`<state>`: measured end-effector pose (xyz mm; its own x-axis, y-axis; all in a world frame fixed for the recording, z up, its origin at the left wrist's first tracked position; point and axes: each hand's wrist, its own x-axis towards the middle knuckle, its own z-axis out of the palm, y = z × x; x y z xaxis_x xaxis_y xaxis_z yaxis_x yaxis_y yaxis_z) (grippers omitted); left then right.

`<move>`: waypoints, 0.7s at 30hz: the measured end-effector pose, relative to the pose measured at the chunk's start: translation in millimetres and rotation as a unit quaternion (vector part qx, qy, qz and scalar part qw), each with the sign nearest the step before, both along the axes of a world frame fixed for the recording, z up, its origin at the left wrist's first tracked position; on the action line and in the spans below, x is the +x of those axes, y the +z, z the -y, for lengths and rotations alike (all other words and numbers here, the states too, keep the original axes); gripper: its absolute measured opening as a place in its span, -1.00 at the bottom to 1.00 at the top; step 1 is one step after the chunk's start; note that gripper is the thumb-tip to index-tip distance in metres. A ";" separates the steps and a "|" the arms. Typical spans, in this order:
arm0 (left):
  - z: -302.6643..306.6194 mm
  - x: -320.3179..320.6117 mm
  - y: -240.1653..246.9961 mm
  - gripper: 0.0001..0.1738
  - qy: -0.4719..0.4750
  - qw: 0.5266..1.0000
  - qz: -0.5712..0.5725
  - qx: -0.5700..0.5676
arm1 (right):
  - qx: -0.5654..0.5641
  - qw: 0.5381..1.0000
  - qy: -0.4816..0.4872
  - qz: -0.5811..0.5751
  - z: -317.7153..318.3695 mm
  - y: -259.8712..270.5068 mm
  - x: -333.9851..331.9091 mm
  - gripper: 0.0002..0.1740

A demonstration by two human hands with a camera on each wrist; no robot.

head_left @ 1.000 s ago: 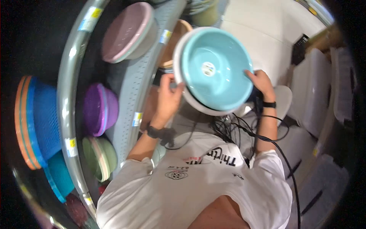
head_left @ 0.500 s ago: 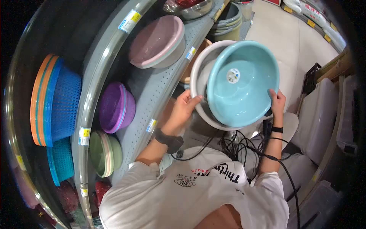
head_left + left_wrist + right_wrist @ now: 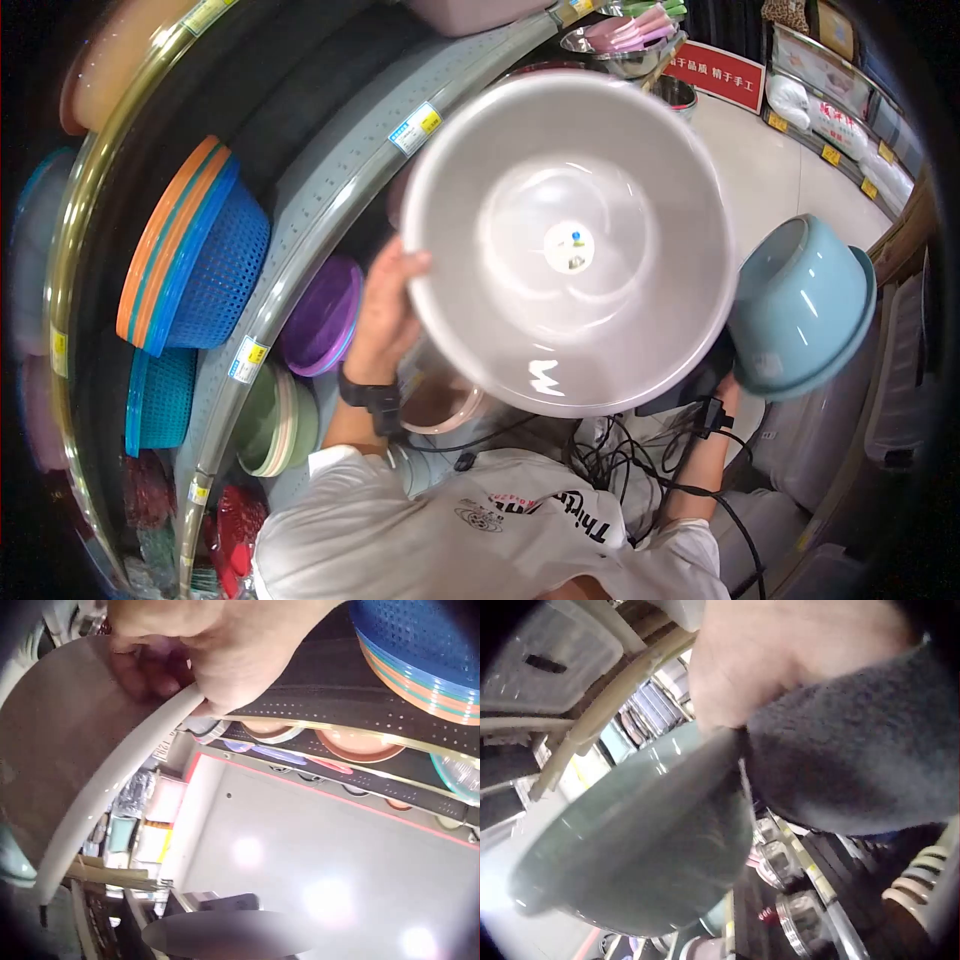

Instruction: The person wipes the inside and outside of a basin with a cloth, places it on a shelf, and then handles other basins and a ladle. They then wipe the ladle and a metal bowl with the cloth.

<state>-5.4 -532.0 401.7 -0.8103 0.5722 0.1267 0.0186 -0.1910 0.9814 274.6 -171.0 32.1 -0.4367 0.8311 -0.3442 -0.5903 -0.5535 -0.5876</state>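
My left hand (image 3: 388, 305) grips the left rim of a large pale grey basin (image 3: 660, 260), whose inside with a round sticker faces the head camera. In the left wrist view the thumb of my left hand (image 3: 217, 656) lies over the basin's rim (image 3: 112, 787), with fingers curled on the other side. A light blue basin (image 3: 800, 320) is held to the right, tilted so its outer wall shows. My right hand (image 3: 795, 652) holds this light blue basin (image 3: 645, 847) by its rim; its fingertips are hidden there, and the hand is mostly hidden in the head view.
Shelves on the left carry blue and orange baskets (image 3: 225, 260), a purple basket (image 3: 322, 315) and green basins (image 3: 270, 420). Clear storage boxes (image 3: 905, 350) stand at right. Black cables (image 3: 640, 455) hang before my shirt. A red sign (image 3: 715, 78) stands at the far end.
The light blue basin has come out of the pale grey one and moved right, tipped over in my right hand. The pale grey basin is now closer to the head camera, in my left hand.
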 end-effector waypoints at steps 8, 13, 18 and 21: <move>30.7 -13.2 84.0 -0.45 -0.072 0.957 0.091 0.267 | -0.037 0.998 -0.001 0.041 -8.1 7.3 -21.8 -0.42; 47.5 -27.8 111.9 -0.56 -0.077 0.936 -0.019 0.343 | 0.062 0.973 0.081 0.205 13.8 10.8 -43.0 -0.52; 43.2 -60.2 114.9 -0.59 0.019 0.921 -0.027 0.389 | 0.076 0.969 0.128 0.198 20.3 5.3 -59.0 -0.54; 39.5 -80.9 124.3 -0.75 0.000 0.924 -0.026 0.382 | 0.073 0.969 0.124 0.202 18.7 1.5 -61.5 -0.54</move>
<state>-86.3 -571.5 526.0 -0.7917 0.3008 0.5317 0.0606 -0.8274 0.5583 213.1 -189.7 33.6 -0.4832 0.7702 -0.4163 -0.1549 -0.5432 -0.8252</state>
